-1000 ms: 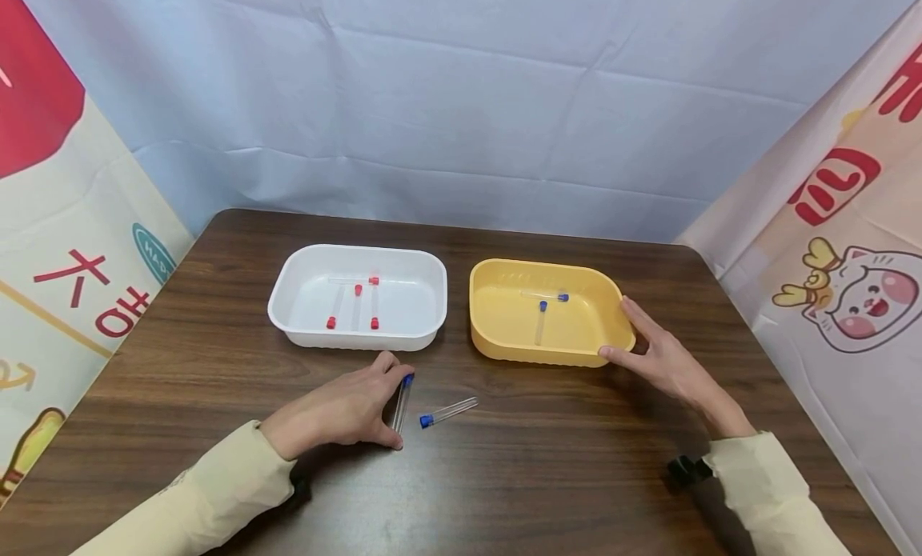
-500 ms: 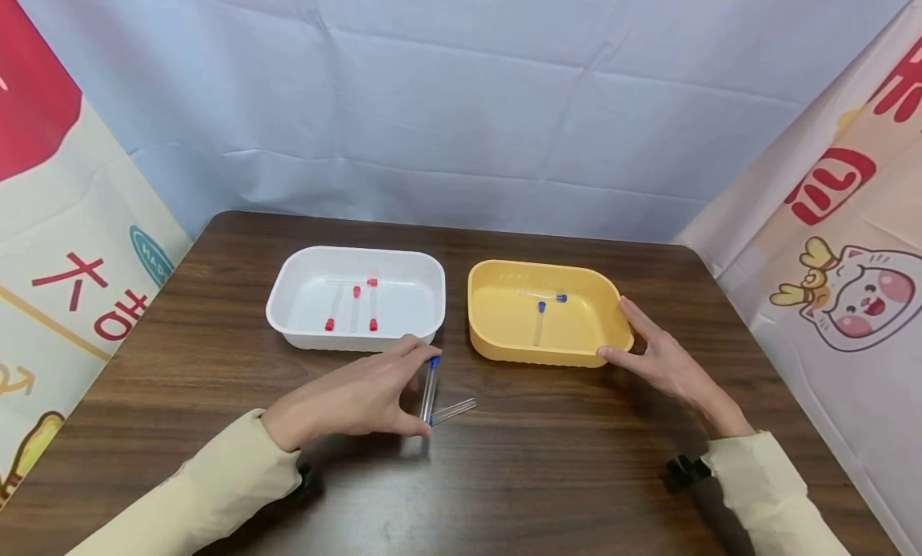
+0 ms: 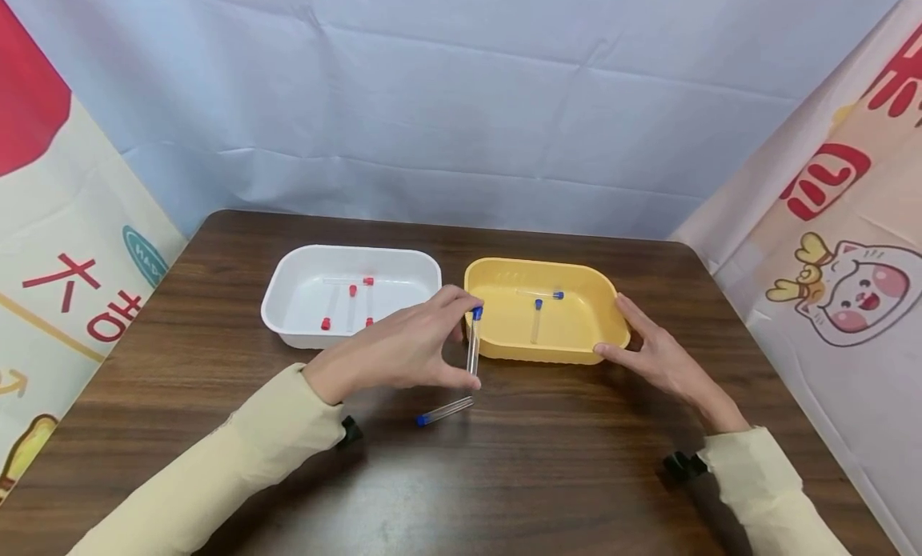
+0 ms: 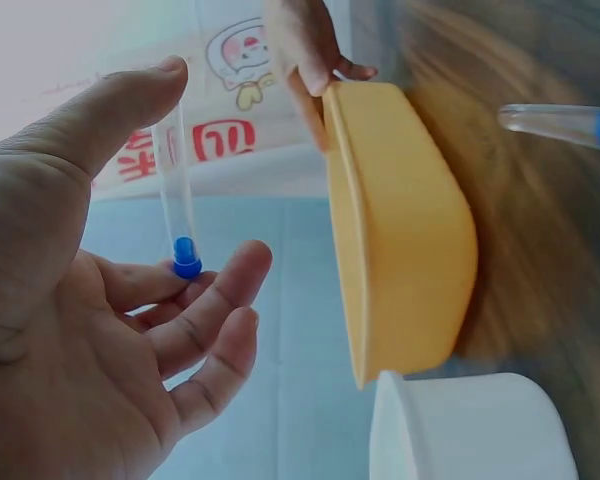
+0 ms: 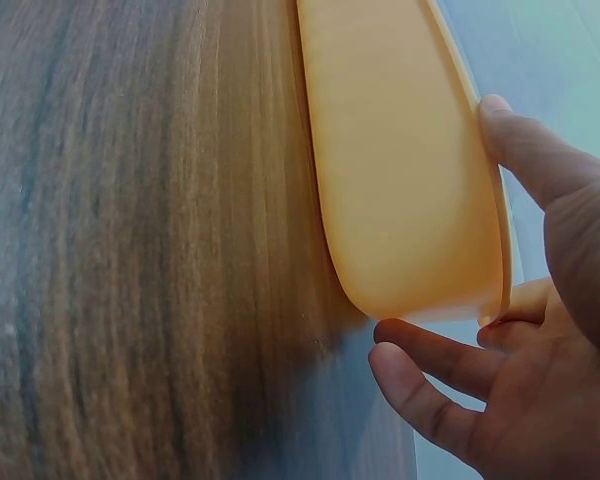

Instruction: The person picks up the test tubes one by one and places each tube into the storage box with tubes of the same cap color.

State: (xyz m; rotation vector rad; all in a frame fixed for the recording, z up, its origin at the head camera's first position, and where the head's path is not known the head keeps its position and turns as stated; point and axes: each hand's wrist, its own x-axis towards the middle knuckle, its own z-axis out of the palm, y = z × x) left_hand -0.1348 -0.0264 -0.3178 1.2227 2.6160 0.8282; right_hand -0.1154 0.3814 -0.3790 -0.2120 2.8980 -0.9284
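Observation:
My left hand [image 3: 410, 344] pinches a clear test tube with a blue cap [image 3: 473, 352] between thumb and fingertips. In the left wrist view the thumb touches the tube's bare end and a finger the blue cap. The tube is raised at the near left corner of the yellow tray [image 3: 540, 353]. My right hand [image 3: 659, 356] holds that tray's right end, thumb on the front rim and fingers around the corner. Inside the tray lie two blue-capped tubes [image 3: 536, 324]. Another blue-capped tube [image 3: 448, 410] rests on the table below my left hand.
To the left stands a white tray [image 3: 291, 336] holding several red-capped tubes [image 3: 352, 304], its near right part hidden behind my left hand. Both trays sit on a dark wooden table [image 3: 547, 460], with a pale curtain [image 3: 461, 100] behind.
My left hand has lifted the blue-capped tube off the table area and carried it right and away from me, up to the yellow tray. The right hand has stayed on the tray.

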